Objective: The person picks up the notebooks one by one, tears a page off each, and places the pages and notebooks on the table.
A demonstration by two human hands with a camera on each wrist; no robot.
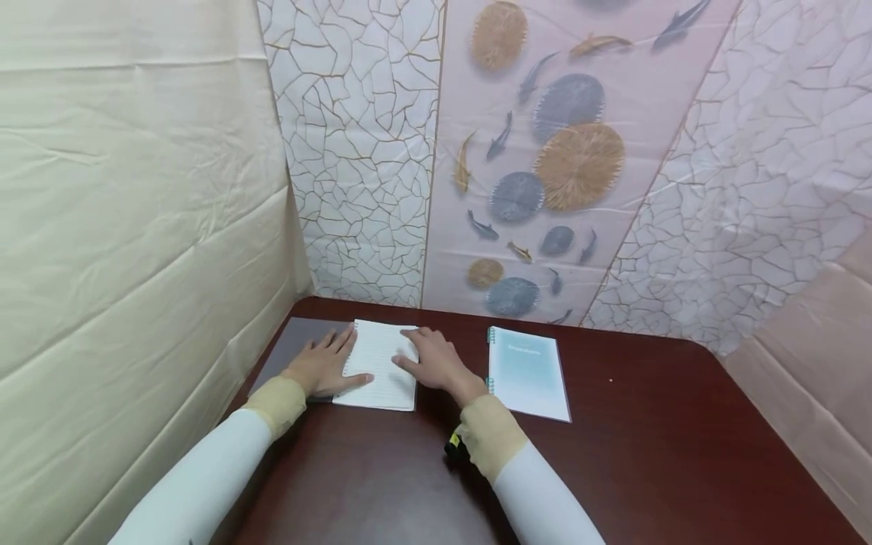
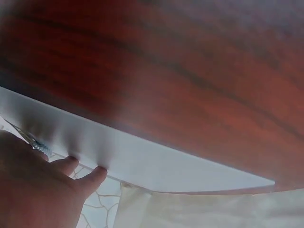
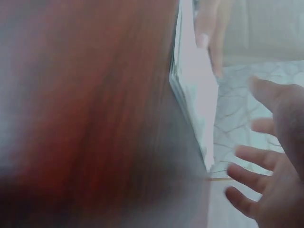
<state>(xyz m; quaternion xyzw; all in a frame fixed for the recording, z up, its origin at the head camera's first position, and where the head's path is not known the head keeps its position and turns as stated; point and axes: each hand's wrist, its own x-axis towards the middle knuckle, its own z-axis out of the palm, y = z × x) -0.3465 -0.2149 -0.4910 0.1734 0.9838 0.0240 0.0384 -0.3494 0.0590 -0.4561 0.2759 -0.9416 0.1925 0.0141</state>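
An open spiral notebook (image 1: 381,356) is laid flat toward the far left of the table (image 1: 654,439), its lined page set between two hands and its grey cover (image 1: 294,344) spread to the left. The left hand (image 1: 327,365) is laid with straight, parted fingers across the ringed edge, nothing gripped; by this, it seems, the notebook is held flat and steadied. The right hand (image 1: 439,362) is loosely opened at the page's right edge, nothing grasped; whether the paper is touched there cannot be told. Room on the left is limited, since the cover is set close to the table's edge, beside which a pale curtain (image 1: 136,227) is hung. A teal-and-white notebook (image 1: 527,371) is placed just beside the right wrist. Wider stretches of table are left toward the person and at the right
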